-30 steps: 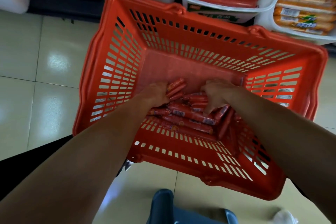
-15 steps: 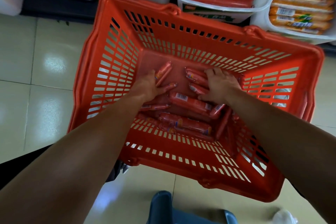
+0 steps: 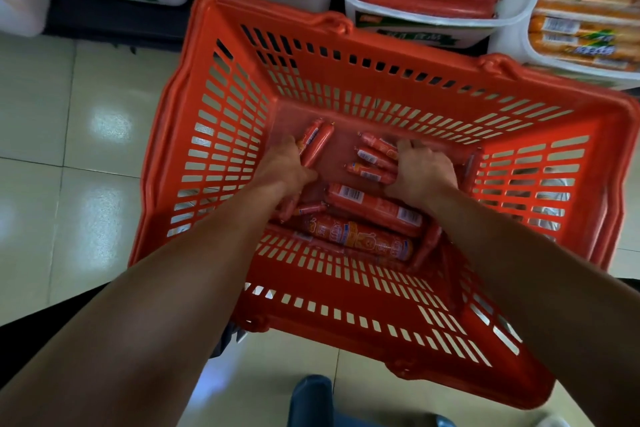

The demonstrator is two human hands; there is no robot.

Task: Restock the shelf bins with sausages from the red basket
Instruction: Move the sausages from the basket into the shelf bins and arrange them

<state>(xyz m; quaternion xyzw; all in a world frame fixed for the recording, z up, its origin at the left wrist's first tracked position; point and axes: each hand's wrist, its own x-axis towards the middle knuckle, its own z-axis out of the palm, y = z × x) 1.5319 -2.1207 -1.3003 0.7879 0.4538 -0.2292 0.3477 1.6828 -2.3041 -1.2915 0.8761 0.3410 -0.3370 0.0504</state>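
Pale glossy tile floor (image 3: 86, 156) carries red basket (image 3: 221, 55), both hands inside it; white shelf bins (image 3: 516, 7) just beyond hands, past basket's far rim.

One basket (image 3: 346, 291) sits on the floor, with two hands in it: left hand (image 3: 287, 168), right hand (image 3: 420, 172). Two small sausages (image 3: 317, 140) lie just past the left fingers, three (image 3: 372, 158) beside the right fingers. Two big sausages (image 3: 375, 206) lie below both palms; more at the near wall are too hidden to count. Four bins (image 3: 433, 24) show above.
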